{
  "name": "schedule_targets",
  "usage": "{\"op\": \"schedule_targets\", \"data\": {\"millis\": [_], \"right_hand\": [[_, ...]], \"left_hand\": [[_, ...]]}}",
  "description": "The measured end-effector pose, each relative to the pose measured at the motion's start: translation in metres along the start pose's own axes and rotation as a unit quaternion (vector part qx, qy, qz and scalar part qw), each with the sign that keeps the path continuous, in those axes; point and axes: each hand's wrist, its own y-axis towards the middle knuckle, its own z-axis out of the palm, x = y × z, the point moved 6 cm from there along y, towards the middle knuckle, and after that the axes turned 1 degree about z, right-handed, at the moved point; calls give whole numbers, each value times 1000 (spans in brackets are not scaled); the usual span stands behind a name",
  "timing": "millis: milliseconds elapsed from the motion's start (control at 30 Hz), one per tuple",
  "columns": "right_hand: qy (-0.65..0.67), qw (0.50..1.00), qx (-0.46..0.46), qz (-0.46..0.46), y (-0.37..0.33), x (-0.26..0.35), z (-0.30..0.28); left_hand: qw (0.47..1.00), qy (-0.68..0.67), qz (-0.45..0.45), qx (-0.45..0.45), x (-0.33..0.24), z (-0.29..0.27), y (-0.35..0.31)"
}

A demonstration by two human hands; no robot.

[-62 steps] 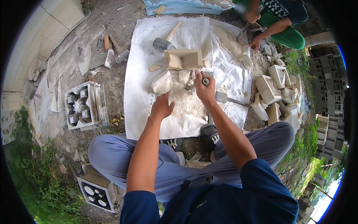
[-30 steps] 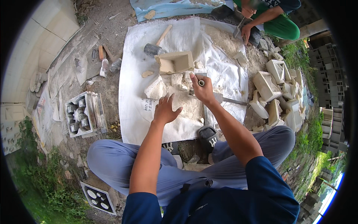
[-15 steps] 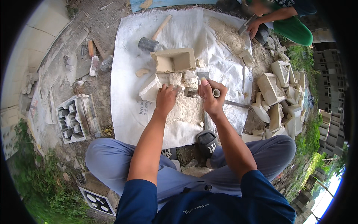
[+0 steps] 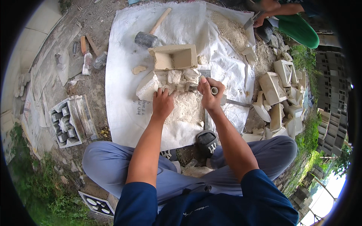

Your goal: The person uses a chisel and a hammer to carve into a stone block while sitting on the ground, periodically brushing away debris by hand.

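Observation:
My right hand (image 4: 212, 93) is wrapped round the handle of a hammer-like tool (image 4: 192, 87), handle end upward. Its metal head points left, low over broken pale stone. At the upper left corner of a rough, powdery pale stone block (image 4: 185, 110), my left hand (image 4: 163, 103) has its fingers bent over the edge; the grip is partly hidden. Just beyond lie a chunk (image 4: 174, 77) and a larger angular piece (image 4: 147, 87). A hollowed pale stone box (image 4: 173, 57) stands behind them, its open side toward me.
A white woven sheet (image 4: 124, 71) lies beneath the work, bearing a black-headed mallet (image 4: 146, 40) and a thin metal blade (image 4: 237, 103). Broken stone boxes (image 4: 272, 87) are heaped at right. A trowel (image 4: 87, 62) and a compartmented tray (image 4: 69, 122) are at left. Another person's hand (image 4: 258, 22) works far right.
The view has shifted slightly, moving the scene leftward in the picture. My left hand has drawn back from the tool's head, which has moved slightly. My right hand keeps its hold.

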Motion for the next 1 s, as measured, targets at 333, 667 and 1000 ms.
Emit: {"op": "schedule_targets", "data": {"millis": [333,667,1000], "right_hand": [[-106,994,-4,-28,-21,4,1],[-170,958,202,111,-65,25,-20],[31,995,32,87,-53,44,-21]], "left_hand": [[1000,-17,-7,-22,0,-19,-5],[986,-76,-66,135,-34,-140,-32],[984,-108,-123,64,-30,-151,-60]]}}
